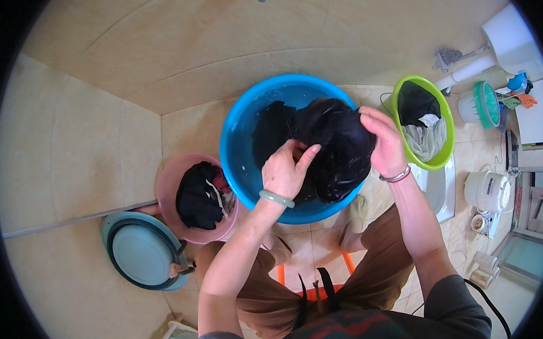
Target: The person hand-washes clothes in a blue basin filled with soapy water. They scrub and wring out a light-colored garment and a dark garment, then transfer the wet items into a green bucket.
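Note:
A wet, shiny black garment is bunched up over the large blue basin in front of me. My left hand pinches its near left side between thumb and fingers, and some fingertips disappear in the folds. My right hand holds the garment's right edge, fingers fairly straight against the cloth. More dark cloth lies in water in the left part of the basin. Which parts of the garment are still in the water I cannot tell.
Left of the basin, a pink tub holds dark and red clothes. Folded blue-grey basins lean beside it. At right stand a green basin with black and pale cloth, a small bucket and a white appliance.

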A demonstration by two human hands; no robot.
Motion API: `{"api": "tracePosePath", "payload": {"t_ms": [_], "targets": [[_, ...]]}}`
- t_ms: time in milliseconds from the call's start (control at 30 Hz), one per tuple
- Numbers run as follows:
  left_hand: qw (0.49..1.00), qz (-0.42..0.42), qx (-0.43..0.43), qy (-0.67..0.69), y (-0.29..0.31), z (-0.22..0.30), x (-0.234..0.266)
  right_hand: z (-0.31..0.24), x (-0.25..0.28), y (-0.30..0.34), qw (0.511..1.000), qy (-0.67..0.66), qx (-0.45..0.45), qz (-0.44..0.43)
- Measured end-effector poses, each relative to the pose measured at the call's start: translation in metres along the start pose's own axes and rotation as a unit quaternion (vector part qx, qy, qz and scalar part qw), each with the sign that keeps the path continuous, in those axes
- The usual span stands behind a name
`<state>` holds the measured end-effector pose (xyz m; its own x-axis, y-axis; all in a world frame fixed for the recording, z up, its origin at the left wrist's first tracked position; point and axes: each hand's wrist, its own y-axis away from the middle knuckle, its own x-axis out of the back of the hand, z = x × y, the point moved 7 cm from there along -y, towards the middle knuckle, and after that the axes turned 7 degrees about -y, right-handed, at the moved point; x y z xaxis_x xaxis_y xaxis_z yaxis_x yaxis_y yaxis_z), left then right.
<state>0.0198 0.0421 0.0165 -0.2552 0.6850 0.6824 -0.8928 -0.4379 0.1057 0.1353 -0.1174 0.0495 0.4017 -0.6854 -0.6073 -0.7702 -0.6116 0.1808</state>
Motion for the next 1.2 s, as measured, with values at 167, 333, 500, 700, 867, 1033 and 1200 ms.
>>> {"api": "tracePosePath", "payload": {"t_ms": [167,333,500,700,867,1033,1200], "targets": [[0.993,0.064,-0.052,0.078,-0.003,-0.005,0.000,0.005,0.006,-0.001,0.999,0.008,0.028,0.019],[0.794,-0.013,0.151,0.589,-0.012,-0.015,0.031,-0.006,0.040,-0.028,0.897,0.439,0.012,0.050],[0.720,-0.122,0.147,0.667,-0.005,0.035,0.037,-0.020,-0.017,0.000,0.731,0.594,0.333,0.048],[0.727,-0.123,0.100,0.667,-0.002,0.049,0.049,0.036,-0.037,0.019,0.748,0.642,0.151,-0.074],[0.750,-0.125,0.051,0.647,0.006,0.066,0.056,0.038,-0.029,0.014,0.914,0.398,0.068,-0.037],[0.769,-0.094,0.021,0.632,-0.006,0.041,0.067,0.031,-0.037,0.013,0.773,0.623,0.114,-0.031],[0.748,-0.067,0.080,0.656,-0.007,0.022,0.060,0.005,-0.041,0.021,0.885,0.418,0.203,-0.041]]}}
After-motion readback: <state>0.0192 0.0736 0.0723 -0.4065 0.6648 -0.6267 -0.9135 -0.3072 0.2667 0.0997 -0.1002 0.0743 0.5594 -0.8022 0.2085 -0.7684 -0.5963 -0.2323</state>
